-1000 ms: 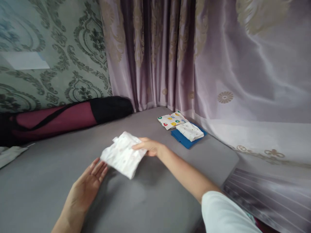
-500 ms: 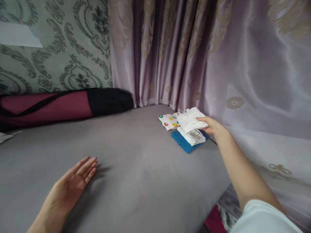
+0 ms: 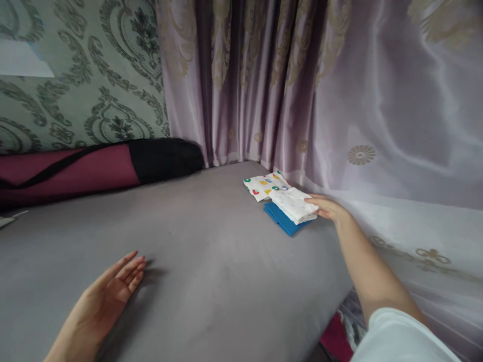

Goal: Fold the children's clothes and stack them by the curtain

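Observation:
Near the curtain, my right hand (image 3: 325,206) grips the right edge of a folded white cloth (image 3: 294,202), thumb and fingers closed on it. That cloth lies on top of a small pile, over a folded blue cloth (image 3: 284,221) whose left and front edges show. Just behind and to the left is a folded white cloth with colourful prints (image 3: 262,186), partly overlapped by the white one. At the lower left my left hand (image 3: 113,291) hovers above the grey sheet, palm turned inward, fingers stretched out and holding nothing.
A grey sheet (image 3: 188,251) covers the flat surface. A long maroon and black bag (image 3: 101,168) lies along the patterned wall. Purple curtains (image 3: 256,90) hang behind and at the right. A maroon item (image 3: 335,337) is below the right edge. Something pale (image 3: 6,220) lies far left.
My right hand has lowered the white cloth onto the pile, covering the grey-printed white cloth there. My left hand has moved slightly down and left. The view has shifted a little.

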